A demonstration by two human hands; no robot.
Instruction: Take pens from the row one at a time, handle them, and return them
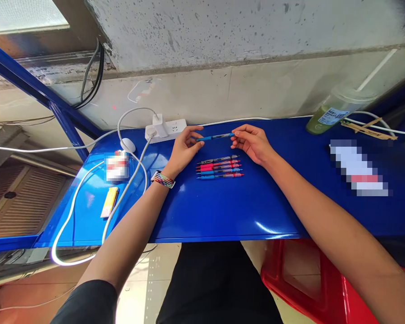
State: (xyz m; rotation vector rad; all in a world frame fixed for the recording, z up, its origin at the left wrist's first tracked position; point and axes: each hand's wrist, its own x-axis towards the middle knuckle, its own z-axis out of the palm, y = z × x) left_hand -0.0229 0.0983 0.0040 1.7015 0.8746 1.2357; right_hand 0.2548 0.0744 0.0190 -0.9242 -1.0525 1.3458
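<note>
Behind the blue table point(222, 211): grey speckled wall point(205, 31), with pale tiles along its lower part.
Table: shiny top, a pixelated object point(357, 168) on the right side, white cables point(72, 209) looping on the left.
Under the table: red stool point(334, 297), partly behind the right arm.
Cup point(319, 123): green drink, straw, standing near the wall at the right.
Power strip point(177, 128): white, by the wall, beyond the left hand.
Right hand point(249, 141): thumb and fingertips pinching the right end of a blue pen.
Left hand point(185, 148): thumb and fingers spread around the pen's left end; cannot tell whether they touch it.
Blue pen point(216, 137): between both hands, nearly level, beyond the row.
Pen row point(219, 168): black farthest, red middle, blue nearest, side by side.
</note>
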